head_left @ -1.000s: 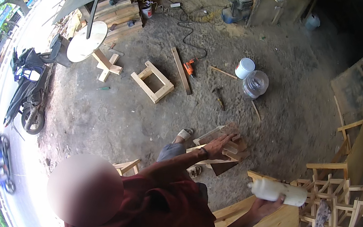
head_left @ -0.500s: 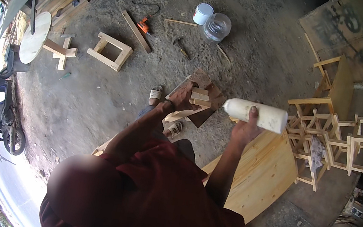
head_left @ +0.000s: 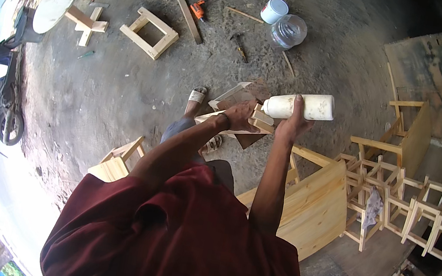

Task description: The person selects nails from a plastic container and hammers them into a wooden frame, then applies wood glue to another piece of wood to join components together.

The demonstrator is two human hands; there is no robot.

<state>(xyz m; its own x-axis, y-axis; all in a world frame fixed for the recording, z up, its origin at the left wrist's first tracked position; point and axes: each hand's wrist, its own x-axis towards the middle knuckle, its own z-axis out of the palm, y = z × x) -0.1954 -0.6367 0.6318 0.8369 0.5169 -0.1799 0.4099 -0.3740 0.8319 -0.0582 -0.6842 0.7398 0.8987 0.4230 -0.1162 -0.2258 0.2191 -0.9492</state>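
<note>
My right hand (head_left: 292, 125) is wrapped round a white plastic squeeze bottle (head_left: 315, 107), held nearly level with its narrow end pointing left. That end is right at the top of a pale wooden workpiece (head_left: 263, 119) with short block-like ends, though I cannot tell whether it touches. My left hand (head_left: 243, 115) grips the workpiece from its left side, with some fingers hidden. Beneath the workpiece is a dark brown board (head_left: 249, 139), and a worn wooden box-like stand (head_left: 237, 94) shows just beyond my left hand.
A pale wooden table (head_left: 313, 210) stands close on my right, with several stool frames (head_left: 391, 194) beyond it. Ahead on the floor lie a rectangular wooden frame (head_left: 149, 33), an orange power drill (head_left: 198, 9), a hammer (head_left: 239, 47), a white bucket (head_left: 274, 11) and a clear plastic container (head_left: 288, 32).
The bottle has moved left, bringing its narrow end to the wooden workpiece. My left hand keeps its grip. The whole view has shifted, and floor objects appear higher and further right.
</note>
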